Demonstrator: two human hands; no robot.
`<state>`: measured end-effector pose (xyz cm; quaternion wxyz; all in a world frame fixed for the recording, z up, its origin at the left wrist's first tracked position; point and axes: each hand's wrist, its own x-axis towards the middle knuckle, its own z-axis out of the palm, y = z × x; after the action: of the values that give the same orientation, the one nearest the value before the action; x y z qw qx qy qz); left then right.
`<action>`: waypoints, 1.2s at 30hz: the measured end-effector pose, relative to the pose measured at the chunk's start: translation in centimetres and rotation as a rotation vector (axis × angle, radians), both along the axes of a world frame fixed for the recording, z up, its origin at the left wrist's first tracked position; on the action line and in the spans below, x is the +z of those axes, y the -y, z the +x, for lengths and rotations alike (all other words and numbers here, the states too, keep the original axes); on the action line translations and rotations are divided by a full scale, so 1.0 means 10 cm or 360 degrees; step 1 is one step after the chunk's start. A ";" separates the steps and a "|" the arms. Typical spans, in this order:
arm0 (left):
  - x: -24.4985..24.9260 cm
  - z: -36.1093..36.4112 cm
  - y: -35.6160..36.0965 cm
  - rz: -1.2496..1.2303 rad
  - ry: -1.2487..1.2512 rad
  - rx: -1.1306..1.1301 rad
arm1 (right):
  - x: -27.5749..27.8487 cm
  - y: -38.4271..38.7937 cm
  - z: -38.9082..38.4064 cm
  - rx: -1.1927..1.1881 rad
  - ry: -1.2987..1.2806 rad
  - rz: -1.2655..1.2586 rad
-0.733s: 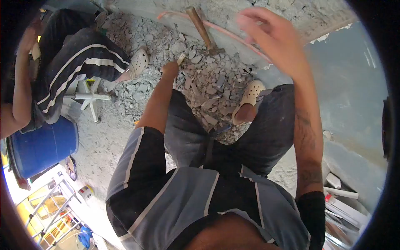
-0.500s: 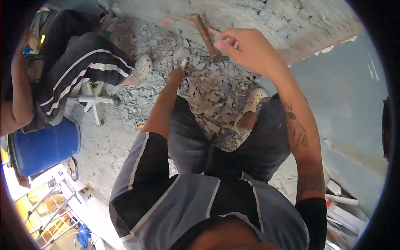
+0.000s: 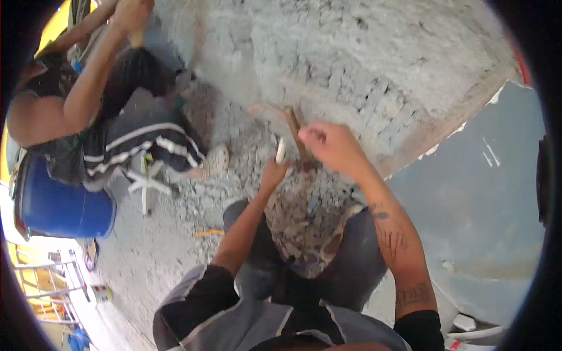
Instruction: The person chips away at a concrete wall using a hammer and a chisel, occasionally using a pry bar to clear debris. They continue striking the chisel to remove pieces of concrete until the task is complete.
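Note:
My left hand (image 3: 273,174) is closed around a pale, short stick-like piece (image 3: 281,151) that points up over the rubble (image 3: 304,210). My right hand (image 3: 332,147) is at the wall's foot with its fingers curled; whether anything is inside them is blurred. Just left of it, a hammer (image 3: 294,130) stands with its wooden handle up and its head low in the rubble. A thin pinkish strip (image 3: 266,109) runs along the wall behind the handle.
At the left a co-worker (image 3: 85,105) sits by a blue drum (image 3: 67,199). A white star-shaped base (image 3: 147,182) stands near their legs. Chipped wall (image 3: 351,64) rises ahead, a grey panel (image 3: 468,193) is right, and an orange strip (image 3: 209,233) lies on the floor.
The view has tilted up, showing more wall. My left hand has come closer to the hammer and my right hand. The co-worker's arms are now raised toward the wall.

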<state>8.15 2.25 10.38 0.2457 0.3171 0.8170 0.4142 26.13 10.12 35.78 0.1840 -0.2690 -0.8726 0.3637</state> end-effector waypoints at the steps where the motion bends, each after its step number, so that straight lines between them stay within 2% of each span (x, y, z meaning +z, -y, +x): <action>1: 0.06 0.04 -0.02 0.0026 -0.0039 0.0037 | -0.03 -0.02 -0.03 -0.0059 -0.0157 -0.0065; 3: 0.17 0.07 0.01 0.0023 -0.0069 0.0093 | -0.13 -0.07 -0.01 -0.0079 -0.0136 -0.0044; 5: 0.33 0.07 0.05 0.0285 0.0100 0.0026 | -0.17 -0.15 -0.01 -0.0111 -0.0150 0.0022; 6: 0.48 0.12 0.14 0.0280 0.0101 0.0041 | -0.22 -0.18 -0.01 -0.0093 -0.0087 0.0011; 8: 0.88 0.19 0.32 0.0332 0.0453 -0.0021 | -0.17 -0.28 -0.06 0.0054 0.0110 0.0015; 9: 1.02 0.21 0.42 0.0340 0.0444 -0.0002 | -0.22 -0.42 -0.14 0.0074 0.0103 0.0021; 11: 1.23 0.23 0.61 0.0378 0.0594 -0.0101 | -0.50 -0.77 -0.40 0.0111 0.0206 0.0701; 15: 1.45 0.23 0.99 0.0361 0.0732 -0.0090 | -0.89 -0.97 -0.94 0.0101 0.0180 0.0573; 17: 1.53 0.20 1.13 0.0387 0.0827 -0.0057 | -1.05 -0.70 -1.10 -0.0199 -0.0169 -0.1296; 18: 1.58 0.21 1.17 0.0400 0.0816 -0.0038 | -1.06 -0.57 -1.13 -0.0174 -0.0168 -0.1291; 20: 1.65 0.22 1.24 0.0640 0.1115 0.0068 | -1.10 -0.28 -1.12 -0.0009 -0.0549 -0.2491; 21: 1.62 0.25 1.24 0.0639 0.1114 0.0078 | -1.08 -0.11 -1.14 -0.0005 -0.0542 -0.2497; 23: 1.55 0.29 1.17 0.0824 0.1149 0.0042 | -0.84 0.22 -1.23 0.0112 -0.1135 -0.2812; 24: 1.55 0.34 1.14 0.0829 0.1152 0.0041 | -0.78 0.26 -1.27 0.0111 -0.1132 -0.2807; 26: 1.57 0.46 1.13 0.0754 0.1062 -0.0078 | -0.65 0.33 -1.31 0.0425 -0.1031 -0.2589; 27: 1.64 0.49 1.14 0.0752 0.1073 -0.0081 | -0.54 0.36 -1.29 0.0412 -0.1028 -0.2588; 29: 1.81 0.44 1.17 0.0603 0.0783 -0.0146 | -0.33 0.40 -1.26 0.0116 -0.0874 -0.2506; 31: 1.85 0.34 1.21 0.0421 0.0561 -0.0112 | -0.42 0.36 -1.26 0.0232 -0.0818 -0.2551; 33: 2.09 0.23 1.31 0.0285 -0.0675 -0.0219 | -0.25 0.26 -1.16 0.0319 -0.0791 -0.2542; 35: 2.55 0.26 1.44 0.0848 -0.1079 0.0141 | 0.04 0.31 -1.11 0.0008 -0.0731 -0.2432; 36: 3.05 0.43 1.63 0.1004 -0.0825 0.0241 | 0.06 0.17 -1.09 0.0081 -0.0703 -0.2238</action>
<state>12.41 -14.05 40.92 -0.1084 0.4095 0.7059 0.5676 15.25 8.42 36.35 0.1309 -0.2235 -0.3820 0.8871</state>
